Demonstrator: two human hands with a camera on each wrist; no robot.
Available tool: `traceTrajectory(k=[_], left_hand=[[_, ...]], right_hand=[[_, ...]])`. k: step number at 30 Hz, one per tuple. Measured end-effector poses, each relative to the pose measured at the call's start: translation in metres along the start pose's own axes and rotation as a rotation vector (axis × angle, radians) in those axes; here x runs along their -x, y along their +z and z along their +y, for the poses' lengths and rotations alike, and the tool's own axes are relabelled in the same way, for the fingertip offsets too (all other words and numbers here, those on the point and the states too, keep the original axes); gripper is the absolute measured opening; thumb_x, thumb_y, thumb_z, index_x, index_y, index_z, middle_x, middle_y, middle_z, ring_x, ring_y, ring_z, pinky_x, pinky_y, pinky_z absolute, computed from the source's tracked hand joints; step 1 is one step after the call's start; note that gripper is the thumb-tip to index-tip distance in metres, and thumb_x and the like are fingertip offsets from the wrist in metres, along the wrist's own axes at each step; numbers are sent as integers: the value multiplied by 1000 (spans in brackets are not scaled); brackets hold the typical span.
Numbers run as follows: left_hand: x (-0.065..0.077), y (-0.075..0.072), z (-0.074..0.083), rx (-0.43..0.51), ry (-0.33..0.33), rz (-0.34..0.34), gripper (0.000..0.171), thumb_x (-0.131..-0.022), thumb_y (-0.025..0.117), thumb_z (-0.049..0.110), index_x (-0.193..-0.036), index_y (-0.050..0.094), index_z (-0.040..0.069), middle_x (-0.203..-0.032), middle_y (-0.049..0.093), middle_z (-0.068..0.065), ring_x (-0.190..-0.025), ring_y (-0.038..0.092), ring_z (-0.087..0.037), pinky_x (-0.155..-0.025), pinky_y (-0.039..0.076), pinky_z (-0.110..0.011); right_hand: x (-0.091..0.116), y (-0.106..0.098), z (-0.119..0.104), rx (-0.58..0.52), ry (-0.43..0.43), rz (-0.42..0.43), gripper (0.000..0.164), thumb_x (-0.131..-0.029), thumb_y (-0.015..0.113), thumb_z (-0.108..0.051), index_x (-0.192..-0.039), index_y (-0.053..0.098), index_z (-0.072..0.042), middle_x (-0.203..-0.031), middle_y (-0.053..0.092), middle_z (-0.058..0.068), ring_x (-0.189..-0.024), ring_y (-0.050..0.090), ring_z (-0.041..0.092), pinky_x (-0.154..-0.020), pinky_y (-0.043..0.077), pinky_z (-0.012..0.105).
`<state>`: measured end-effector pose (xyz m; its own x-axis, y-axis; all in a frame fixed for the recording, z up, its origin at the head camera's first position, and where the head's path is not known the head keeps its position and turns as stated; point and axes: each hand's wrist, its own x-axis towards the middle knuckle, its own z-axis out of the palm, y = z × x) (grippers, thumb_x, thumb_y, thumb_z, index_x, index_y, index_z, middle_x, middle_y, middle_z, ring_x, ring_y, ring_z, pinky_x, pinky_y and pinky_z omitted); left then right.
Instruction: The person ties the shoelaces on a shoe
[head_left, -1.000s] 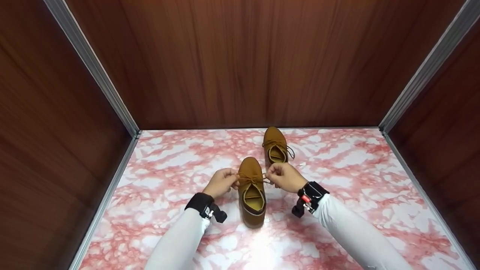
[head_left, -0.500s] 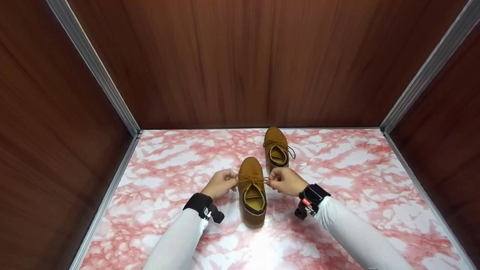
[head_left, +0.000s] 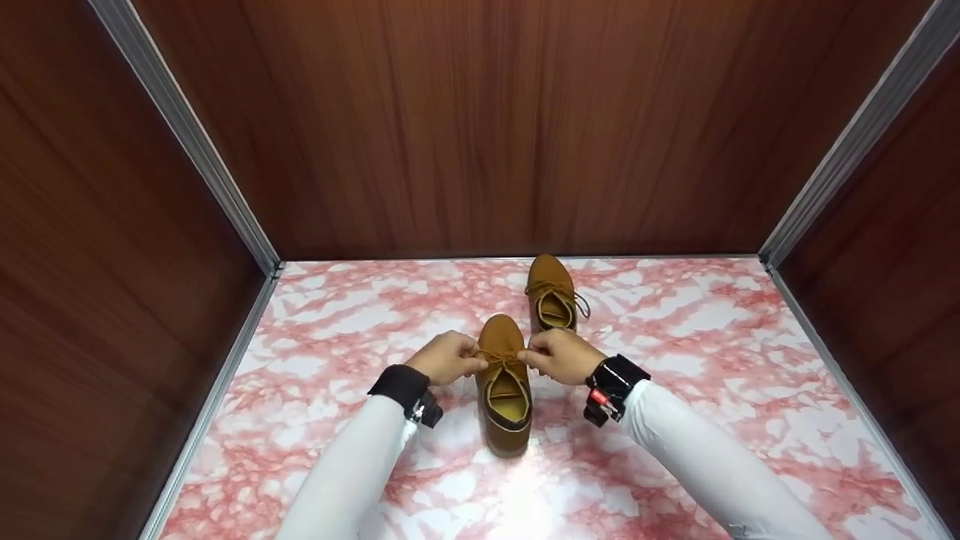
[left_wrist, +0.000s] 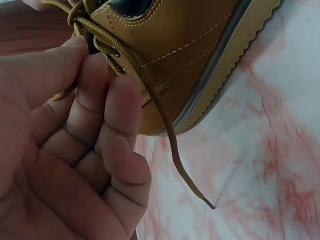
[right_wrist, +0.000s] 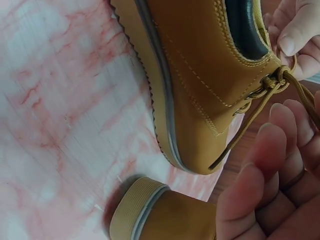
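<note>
A tan lace-up shoe (head_left: 499, 331) stands upright on the marbled surface, toe pointing away from me. Its brown shoelace (left_wrist: 162, 112) is knotted over the tongue, and one tipped end hangs free down the side in the left wrist view. My left hand (head_left: 450, 358) pinches a loop of the lace at the shoe's left side. From the right, my right hand (head_left: 564, 357) pinches the lace close to the knot (right_wrist: 280, 76). In the right wrist view another loose lace end lies against the shoe's side. The exact pinch points are partly covered by the fingers.
A matching second shoe (head_left: 550, 274) with a tied lace stands behind and to the right, its heel near my right hand. Brown wood-grain panels (head_left: 465, 127) with metal edge strips (head_left: 202, 150) enclose the red-and-white surface (head_left: 337, 315) at back and sides.
Both hands held the lace out to either side earlier. They have come inward over the shoe, closer to the knot, the right one shifting left. Both shoes stay in place.
</note>
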<state>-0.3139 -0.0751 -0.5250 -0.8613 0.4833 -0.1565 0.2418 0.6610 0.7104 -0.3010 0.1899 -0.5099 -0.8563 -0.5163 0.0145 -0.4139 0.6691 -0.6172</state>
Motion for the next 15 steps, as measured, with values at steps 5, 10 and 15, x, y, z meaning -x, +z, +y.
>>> traceTrajectory(k=[5,10,15], left_hand=[[-1,-2,2,-111,32,-11,30,-103,66,28,-90,76,3,-66,59,6,-57,48,-8,-56,39,-23],[0,-1,4,-132,38,-48,39,-110,53,30,-100,73,-1,-66,56,5,-57,52,-8,-62,43,-25],[3,2,3,-118,37,-52,42,-113,43,31,-104,66,-2,-77,56,1,-68,54,-12,-70,45,-30]], right_hand=[[-1,-1,2,28,-11,22,34,-105,63,-28,-77,71,-12,-65,63,-4,-58,52,5,-58,45,25],[2,0,9,50,15,69,39,-107,58,-26,-71,67,-13,-63,63,-4,-57,53,5,-61,47,26],[5,3,13,40,47,94,40,-107,56,-24,-71,68,-10,-64,66,-2,-57,54,7,-62,48,29]])
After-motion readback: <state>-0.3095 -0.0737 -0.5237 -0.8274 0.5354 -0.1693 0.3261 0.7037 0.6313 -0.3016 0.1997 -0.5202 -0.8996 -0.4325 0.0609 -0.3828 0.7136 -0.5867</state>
